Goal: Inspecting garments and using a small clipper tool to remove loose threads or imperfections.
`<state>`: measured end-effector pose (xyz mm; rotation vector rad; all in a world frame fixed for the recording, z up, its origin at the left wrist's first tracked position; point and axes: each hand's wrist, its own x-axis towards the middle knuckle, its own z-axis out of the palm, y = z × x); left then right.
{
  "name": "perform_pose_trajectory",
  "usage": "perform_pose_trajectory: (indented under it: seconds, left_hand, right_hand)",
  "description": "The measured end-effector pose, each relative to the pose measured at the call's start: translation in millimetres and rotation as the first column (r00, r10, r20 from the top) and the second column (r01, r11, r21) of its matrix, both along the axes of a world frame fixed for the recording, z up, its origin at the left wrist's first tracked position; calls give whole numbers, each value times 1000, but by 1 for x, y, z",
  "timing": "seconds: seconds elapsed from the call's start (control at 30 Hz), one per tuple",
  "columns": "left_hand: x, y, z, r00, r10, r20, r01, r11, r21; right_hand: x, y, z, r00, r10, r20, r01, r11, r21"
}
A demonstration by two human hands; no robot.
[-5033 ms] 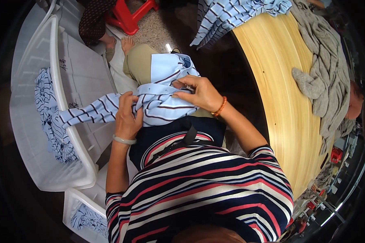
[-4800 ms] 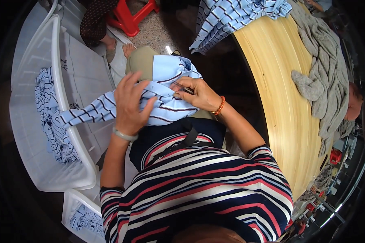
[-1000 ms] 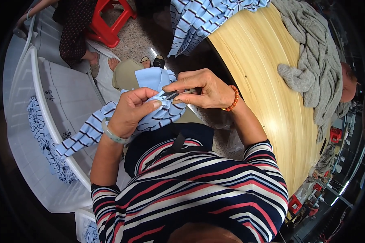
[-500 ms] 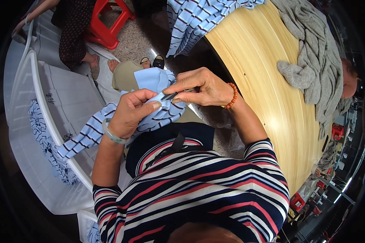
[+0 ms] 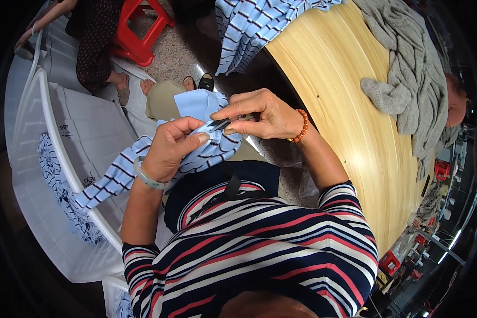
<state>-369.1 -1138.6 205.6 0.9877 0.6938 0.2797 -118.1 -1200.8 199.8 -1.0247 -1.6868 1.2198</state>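
Observation:
My left hand pinches the ribbed edge of a light blue knit garment with dark stripes between thumb and forefinger. The garment lies bunched over my lap, a plain blue part folded up at its far side and one striped end trailing left onto a bin's rim. In my right hand is a small pair of black thread snips, held between thumb and fingers. Their tips are at the pinched edge, close to my left fingertips. Any thread there is too small to make out.
On my left stands a white plastic bin; beside it, more striped cloth shows. To the right curves a wooden table bearing a grey knit and striped fabric. A red stool and another person's arm are ahead.
The black arms of the snips look wider apart than before. Both hands stay almost in the same place at the garment's edge.

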Motion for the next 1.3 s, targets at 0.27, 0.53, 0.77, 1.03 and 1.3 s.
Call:
perform_pose_trajectory:
  seconds: [0.27,0.53,0.77,1.03,1.3]
  left_hand:
    - [2,2,-3,992,111,66,-106,992,-71]
    - [-7,10,16,988,-9,-154,64,932,357]
    - [-32,16,55,843,446,-301,362,-56,931]
    - [-35,6,19,979,-197,-60,202,862,465]
    - [3,8,-12,966,-12,259,35,996,-87]
  right_hand:
    - [-2,-8,-1,987,-135,-82,129,989,-67]
    - [-31,-4,-15,991,-102,-91,79,969,-232]
    - [-13,3,14,929,-338,-151,332,941,-66]
    - [-14,21,15,983,-177,-39,180,978,103]
    - [-6,8,9,967,-254,-31,254,967,-12]
